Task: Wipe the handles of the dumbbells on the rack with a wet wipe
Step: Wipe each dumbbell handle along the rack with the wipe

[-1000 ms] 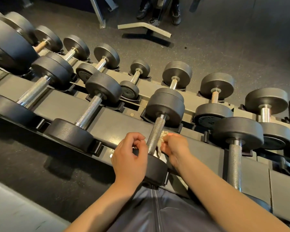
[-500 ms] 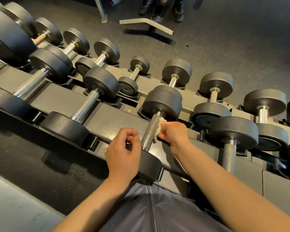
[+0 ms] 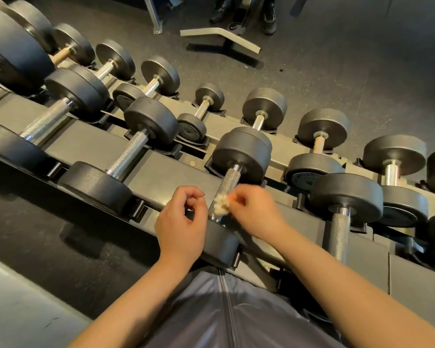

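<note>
Head view. Wet wipe (image 3: 222,203): bunched, soft, light; pinched in right hand (image 3: 258,212) fingers, pressed against the lower part of the knurled handle (image 3: 225,190) of the centre dumbbell on the rack (image 3: 161,177). Left hand (image 3: 183,222): fingers loosely curled, holding nothing, just beside the handle. Dumbbell: judged heavy, rigid, steady in its cradle; knurling likely snags the wipe. Room: handle bounded by weight heads at both ends; neighbouring dumbbells well apart.
</note>
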